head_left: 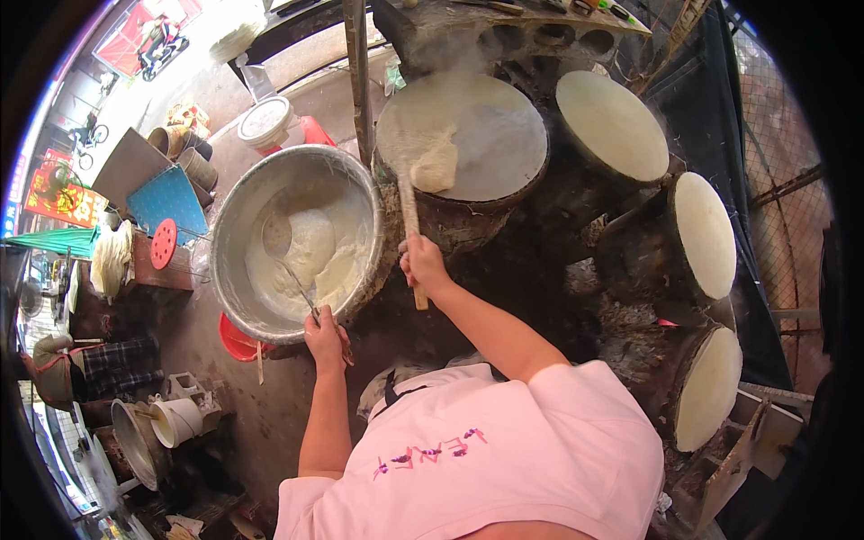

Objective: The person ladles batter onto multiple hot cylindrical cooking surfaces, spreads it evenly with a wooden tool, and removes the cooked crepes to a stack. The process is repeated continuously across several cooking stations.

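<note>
My left hand (327, 339) grips the thin handle of a round metal ladle (277, 235), whose bowl is inside a large metal basin (229, 223). Pale, wet batter or dough (314, 246) lies in the basin beside the ladle. My right hand (424, 262) is closed around a flat wooden paddle (408, 206). The paddle reaches over the near left edge of a round griddle (499, 162). Next to its far end, a pale lump of dough (435, 167) rests on the griddle, with a rough film spreading behind it. Steam rises from the griddle.
Several more round griddles, among them a pale-topped one (611, 125), curve along the right. A white lidded bucket (264, 121) stands behind the basin, and a red bowl (237, 337) is partly under it. A post (358, 74) rises between basin and griddle. A person (54, 371) is at the far left.
</note>
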Motion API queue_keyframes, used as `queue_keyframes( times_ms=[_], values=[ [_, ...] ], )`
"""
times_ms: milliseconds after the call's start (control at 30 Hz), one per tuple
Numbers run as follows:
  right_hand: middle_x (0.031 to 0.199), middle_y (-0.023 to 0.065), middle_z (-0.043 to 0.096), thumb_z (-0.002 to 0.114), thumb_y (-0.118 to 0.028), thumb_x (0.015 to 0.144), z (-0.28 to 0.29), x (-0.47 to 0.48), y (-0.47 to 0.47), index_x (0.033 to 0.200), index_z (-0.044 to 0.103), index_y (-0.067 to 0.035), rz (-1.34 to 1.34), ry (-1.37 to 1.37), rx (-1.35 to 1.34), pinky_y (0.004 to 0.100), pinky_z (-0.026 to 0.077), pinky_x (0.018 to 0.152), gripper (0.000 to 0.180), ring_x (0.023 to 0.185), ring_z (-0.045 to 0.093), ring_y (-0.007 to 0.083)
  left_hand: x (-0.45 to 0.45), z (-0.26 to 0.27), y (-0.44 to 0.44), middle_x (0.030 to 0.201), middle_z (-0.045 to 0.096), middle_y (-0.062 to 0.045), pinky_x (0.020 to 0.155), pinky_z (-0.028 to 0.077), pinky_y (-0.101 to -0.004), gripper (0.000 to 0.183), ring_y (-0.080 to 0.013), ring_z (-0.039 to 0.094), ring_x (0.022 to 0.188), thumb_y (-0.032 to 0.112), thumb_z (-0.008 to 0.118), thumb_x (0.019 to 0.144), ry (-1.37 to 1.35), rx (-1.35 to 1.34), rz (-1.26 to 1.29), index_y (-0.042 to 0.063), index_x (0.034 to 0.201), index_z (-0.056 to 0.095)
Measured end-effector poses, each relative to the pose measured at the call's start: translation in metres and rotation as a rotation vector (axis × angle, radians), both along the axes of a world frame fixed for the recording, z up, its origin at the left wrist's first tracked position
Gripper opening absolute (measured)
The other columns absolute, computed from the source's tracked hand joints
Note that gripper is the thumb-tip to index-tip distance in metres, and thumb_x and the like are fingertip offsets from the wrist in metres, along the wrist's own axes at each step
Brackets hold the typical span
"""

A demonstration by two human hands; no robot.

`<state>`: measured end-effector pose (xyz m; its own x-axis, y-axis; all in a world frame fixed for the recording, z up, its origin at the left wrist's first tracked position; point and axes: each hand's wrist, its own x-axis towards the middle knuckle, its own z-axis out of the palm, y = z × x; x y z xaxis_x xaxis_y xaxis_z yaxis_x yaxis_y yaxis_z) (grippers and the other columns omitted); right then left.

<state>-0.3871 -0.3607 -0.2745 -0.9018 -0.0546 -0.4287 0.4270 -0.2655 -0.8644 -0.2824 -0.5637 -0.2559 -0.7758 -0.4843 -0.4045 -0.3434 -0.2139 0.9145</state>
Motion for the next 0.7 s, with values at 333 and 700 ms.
queue_keyframes(
  times_ms=[333, 700],
  values=[
    [0.053, 0.0051, 0.047, 0.035, -0.038, 0.098, 0.0, 0.017, 0.084, 0.089, 0.051, -0.001, -0.112, -0.172, 0.04, 0.0315, 0.036, 0.034, 0.042, 0.035, 0.039, 0.0146, -0.004, 0.006, 0.011, 0.05, 0.043, -0.002, 0.03, 0.032, -0.0252, 0.022, -0.0119, 0.041, 0.033, 0.022, 0.054, 0.094, 0.084, 0.024, -0.05, 0.007, 0.082, 0.043],
    [0.052, 0.0066, 0.05, 0.037, -0.044, 0.098, -0.009, 0.006, 0.086, 0.084, 0.053, -0.001, 0.151, -0.04, 0.256, 0.0317, 0.036, 0.032, 0.048, 0.033, 0.042, 0.0152, 0.011, 0.011, 0.037, 0.051, 0.041, 0.0, 0.03, 0.033, -0.0251, 0.021, -0.0114, 0.042, 0.034, 0.021, 0.053, 0.095, 0.042, -0.072, -0.046, 0.007, 0.082, 0.043]
  ],
)
